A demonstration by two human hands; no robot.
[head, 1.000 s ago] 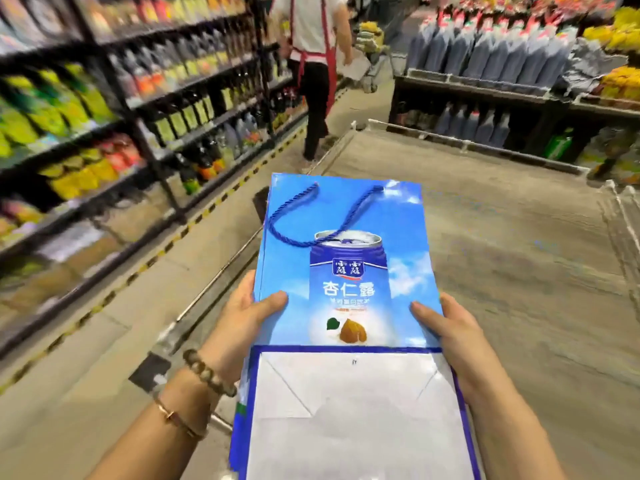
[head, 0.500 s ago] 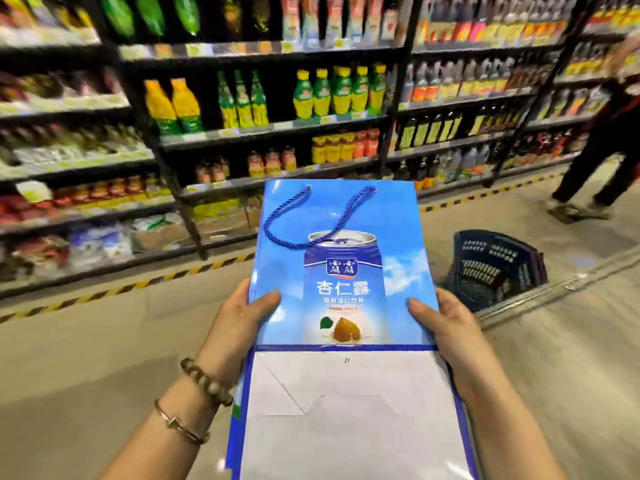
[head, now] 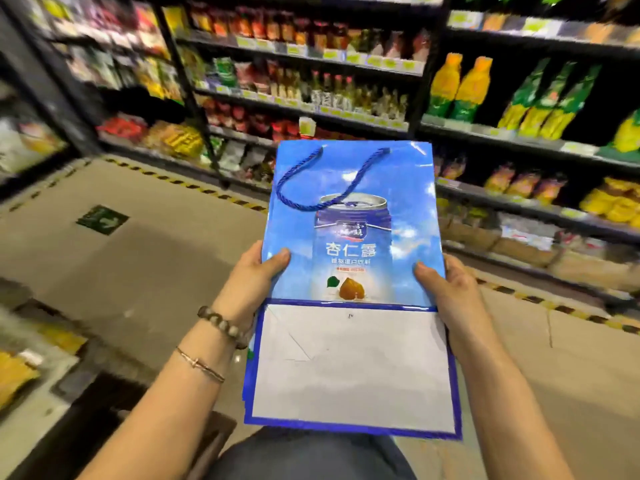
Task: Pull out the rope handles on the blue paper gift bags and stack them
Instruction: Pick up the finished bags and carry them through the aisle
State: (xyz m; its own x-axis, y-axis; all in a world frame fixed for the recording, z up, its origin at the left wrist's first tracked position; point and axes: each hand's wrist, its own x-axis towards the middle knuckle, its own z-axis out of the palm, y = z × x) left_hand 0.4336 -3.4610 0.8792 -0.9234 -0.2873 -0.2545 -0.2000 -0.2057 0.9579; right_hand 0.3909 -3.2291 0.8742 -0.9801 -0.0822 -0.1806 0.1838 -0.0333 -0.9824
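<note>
While stocked shelves (head: 502, 142) crowd the far side of the aisle, bare floor (head: 156, 258) lies open on the left, and the flat blue paper gift bag (head: 408, 216) is held above the person's lap, long axis pointing away, mouth far, white folded base near. Its rope handle (head: 304, 202) lies looped on the printed face. Left hand (head: 247, 282) and right hand (head: 450, 289) grasp the side edges, thumbs on top.
</note>
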